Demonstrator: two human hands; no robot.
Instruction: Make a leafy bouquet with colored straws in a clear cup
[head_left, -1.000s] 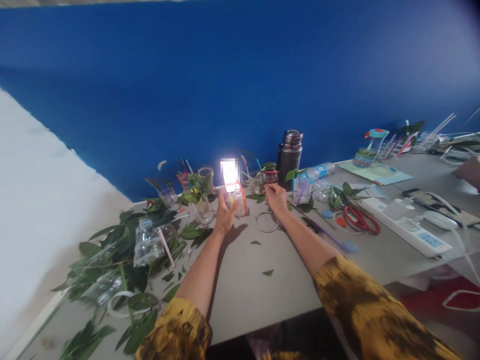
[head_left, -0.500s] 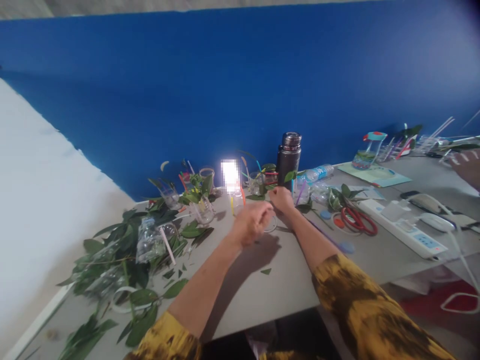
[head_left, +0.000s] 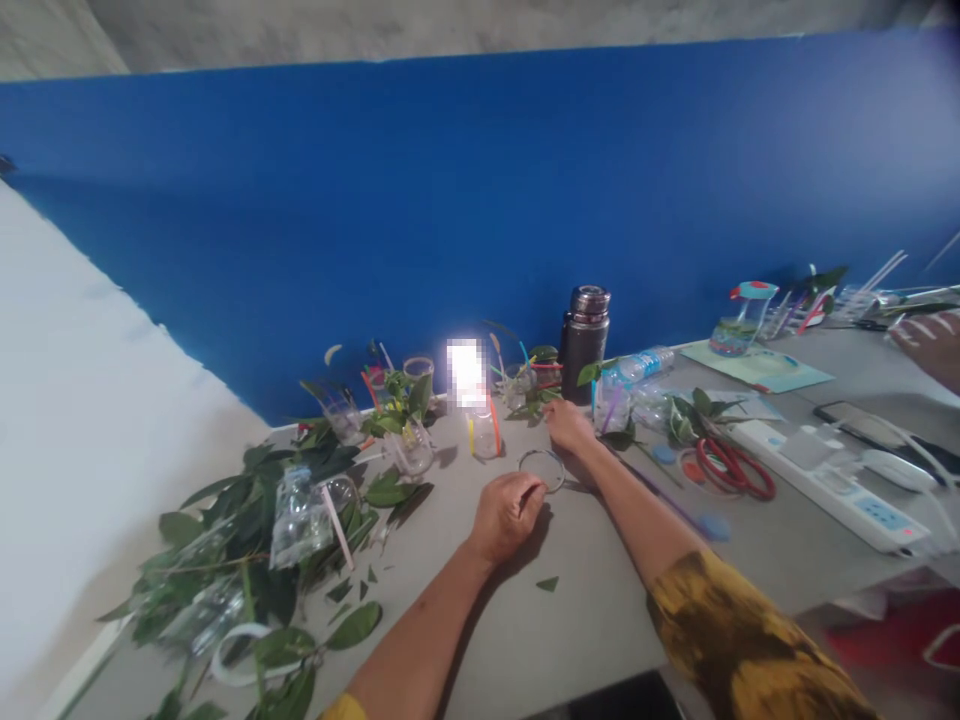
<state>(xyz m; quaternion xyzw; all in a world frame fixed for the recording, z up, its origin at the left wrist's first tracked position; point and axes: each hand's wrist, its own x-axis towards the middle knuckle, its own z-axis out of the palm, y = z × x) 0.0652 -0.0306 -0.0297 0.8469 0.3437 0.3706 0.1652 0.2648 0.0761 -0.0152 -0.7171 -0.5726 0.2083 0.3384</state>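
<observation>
My left hand (head_left: 510, 515) is curled closed low over the grey table (head_left: 585, 610). Its fingertips meet the near edge of a thin pale ring (head_left: 541, 470); whether they grip it or something small, I cannot tell. Farther back, my right hand (head_left: 568, 425) is closed, its fingertips beside green leaves (head_left: 536, 405) and short of a dark vacuum flask (head_left: 585, 345). What those fingers hold is hidden. A clear cup (head_left: 487, 435) with orange and yellow strips stands beyond my left hand. A cut leaf piece (head_left: 547, 583) lies nearer me.
Leafy branches (head_left: 259, 520) and a crumpled clear plastic bottle (head_left: 296, 520) crowd the left. At right are red-handled scissors (head_left: 731, 468), a power strip (head_left: 832, 490), a phone (head_left: 862, 425) and a lidded jar (head_left: 739, 325). Another person's hand (head_left: 930, 345) shows at the right edge.
The view has tipped upward, so everything sits lower in the picture. My left hand has come down and nearer me, uncovering more of the ring and the clear cup. My right hand stays beside the leaves.
</observation>
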